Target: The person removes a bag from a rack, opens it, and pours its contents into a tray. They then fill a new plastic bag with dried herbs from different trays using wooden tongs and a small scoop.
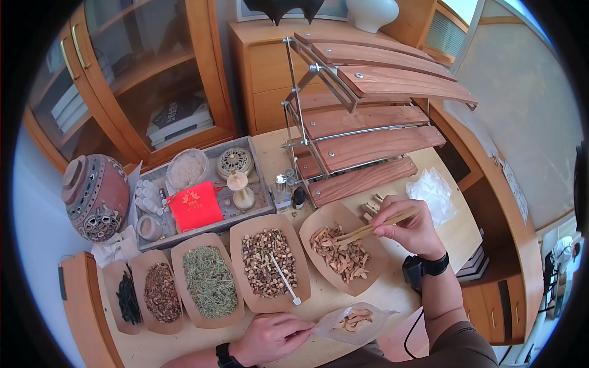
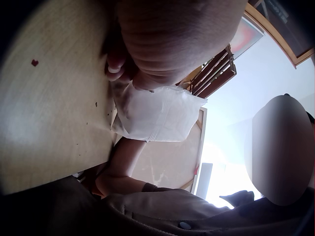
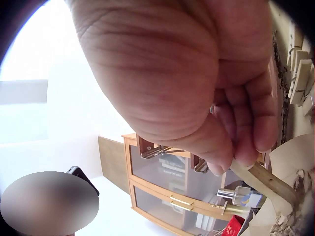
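My right hand (image 1: pixel 412 228) pinches wooden tongs (image 1: pixel 362 233) between thumb and fingers. The tong tips reach into dried tan chips (image 1: pixel 339 257) in the rightmost paper tray (image 1: pixel 375 268). In the right wrist view the bent wooden end (image 3: pixel 269 186) dips among the chips. Low in the head view, my left hand (image 1: pixel 276 336) pinches the edge of a translucent pouch (image 1: pixel 377 318) between thumb and fingers. Several dried slices (image 1: pixel 356 319) lie in it. From the left wrist, the pouch (image 2: pixel 160 115) looks whitish, with the left fingers (image 2: pixel 116 66) at its edge.
Left of the chips stand paper trays of mixed chunks (image 1: pixel 268 257) with a small white scoop (image 1: pixel 283 276), green herb (image 1: pixel 210 283), reddish bits (image 1: pixel 161 294) and dark strips (image 1: pixel 127 300). Behind are a grey tray (image 1: pixel 265 184), a slatted wooden rack (image 1: pixel 374 147), wooden clothespins (image 1: pixel 370 208) and crumpled plastic (image 1: pixel 432 195).
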Motion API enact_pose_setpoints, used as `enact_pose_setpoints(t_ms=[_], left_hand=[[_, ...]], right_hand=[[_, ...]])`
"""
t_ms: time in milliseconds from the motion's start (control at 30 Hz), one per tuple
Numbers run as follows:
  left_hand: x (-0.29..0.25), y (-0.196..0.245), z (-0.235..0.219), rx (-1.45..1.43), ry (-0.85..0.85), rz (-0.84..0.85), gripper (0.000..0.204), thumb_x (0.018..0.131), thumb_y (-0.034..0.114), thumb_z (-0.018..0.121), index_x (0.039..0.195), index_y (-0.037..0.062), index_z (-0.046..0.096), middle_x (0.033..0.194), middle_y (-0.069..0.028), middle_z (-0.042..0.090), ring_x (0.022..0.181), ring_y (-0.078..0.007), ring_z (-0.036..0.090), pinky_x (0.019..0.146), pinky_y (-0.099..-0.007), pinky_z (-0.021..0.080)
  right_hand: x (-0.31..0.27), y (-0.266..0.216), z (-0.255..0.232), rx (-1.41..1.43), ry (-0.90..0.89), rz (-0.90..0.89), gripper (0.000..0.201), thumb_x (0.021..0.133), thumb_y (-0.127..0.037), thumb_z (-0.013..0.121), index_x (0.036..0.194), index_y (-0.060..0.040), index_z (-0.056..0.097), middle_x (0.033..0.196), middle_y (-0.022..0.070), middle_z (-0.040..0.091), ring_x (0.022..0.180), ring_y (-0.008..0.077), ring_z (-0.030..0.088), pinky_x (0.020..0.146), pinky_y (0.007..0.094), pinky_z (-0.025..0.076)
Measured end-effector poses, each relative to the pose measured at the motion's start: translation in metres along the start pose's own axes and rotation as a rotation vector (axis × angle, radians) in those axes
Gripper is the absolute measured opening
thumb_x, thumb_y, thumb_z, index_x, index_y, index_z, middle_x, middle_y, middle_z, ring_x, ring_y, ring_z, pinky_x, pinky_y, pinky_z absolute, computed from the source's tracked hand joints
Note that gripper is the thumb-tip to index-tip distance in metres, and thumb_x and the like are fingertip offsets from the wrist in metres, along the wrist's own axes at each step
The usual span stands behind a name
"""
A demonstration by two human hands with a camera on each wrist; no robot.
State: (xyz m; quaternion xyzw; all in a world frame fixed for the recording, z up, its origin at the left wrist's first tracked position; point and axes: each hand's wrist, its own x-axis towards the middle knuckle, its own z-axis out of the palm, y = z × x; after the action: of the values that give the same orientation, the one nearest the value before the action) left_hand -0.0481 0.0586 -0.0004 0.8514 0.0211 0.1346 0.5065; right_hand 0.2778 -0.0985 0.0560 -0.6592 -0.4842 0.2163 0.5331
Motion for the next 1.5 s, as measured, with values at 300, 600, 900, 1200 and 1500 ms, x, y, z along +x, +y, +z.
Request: enact_pose_setpoints(t_ms=[300,600,900,1200,1500], left_hand=[[0.0000,0.0007,0.0002,-0.001,-0.003,-0.012,0.014,0.085,0.006,0.081,0.099,0.0038,0.080,0.089,-0.0069,0.077,0.068,-0.0179,0.071,0.060,-0.0296,0.057],[-0.0002,-0.0007,0.0006,-0.003,-0.003,-0.001,0.014,0.085,0.005,0.081,0.099,0.0034,0.080,0.089,-0.0072,0.077,0.067,-0.0181,0.071,0.060,-0.0296,0.057],[-0.0008,0.0005,0.0002,-0.004,0.002,-0.007,0.014,0.085,0.005,0.082,0.099,0.0033,0.080,0.088,-0.0068,0.077,0.067,-0.0174,0.071,0.059,-0.0293,0.057],[0.0010,0.0002,0.0000,-0.002,0.004,0.009,0.013,0.084,0.005,0.082,0.097,0.0028,0.079,0.088,-0.0068,0.076,0.066,-0.0175,0.071,0.059,-0.0294,0.057],[0.0015,0.0018,-0.0010,0.000,0.003,0.013,0.013,0.084,0.005,0.081,0.098,0.0029,0.079,0.088,-0.0070,0.076,0.066,-0.0181,0.070,0.059,-0.0295,0.057]], right_hand=[[-0.0028,0.0041,-0.0004,0.119,0.110,0.036,0.011,0.087,0.004,0.081,0.097,0.0032,0.077,0.092,0.0076,0.068,0.078,0.0150,0.067,0.067,0.0274,0.055],[-0.0019,0.0023,0.0006,0.075,0.119,0.035,0.010,0.089,0.004,0.080,0.098,0.0040,0.076,0.092,0.0076,0.068,0.076,0.0143,0.067,0.067,0.0268,0.055],[-0.0028,0.0022,0.0003,0.137,0.119,0.051,0.011,0.089,0.003,0.080,0.098,0.0042,0.076,0.092,0.0082,0.068,0.078,0.0147,0.067,0.067,0.0275,0.056],[-0.0033,0.0032,-0.0008,0.178,0.142,0.092,0.013,0.088,0.001,0.081,0.099,0.0049,0.075,0.091,0.0079,0.068,0.077,0.0144,0.067,0.066,0.0272,0.055],[-0.0028,0.0013,-0.0022,0.199,0.147,0.100,0.012,0.089,0.001,0.081,0.098,0.0058,0.074,0.089,0.0076,0.068,0.076,0.0145,0.067,0.066,0.0270,0.055]])
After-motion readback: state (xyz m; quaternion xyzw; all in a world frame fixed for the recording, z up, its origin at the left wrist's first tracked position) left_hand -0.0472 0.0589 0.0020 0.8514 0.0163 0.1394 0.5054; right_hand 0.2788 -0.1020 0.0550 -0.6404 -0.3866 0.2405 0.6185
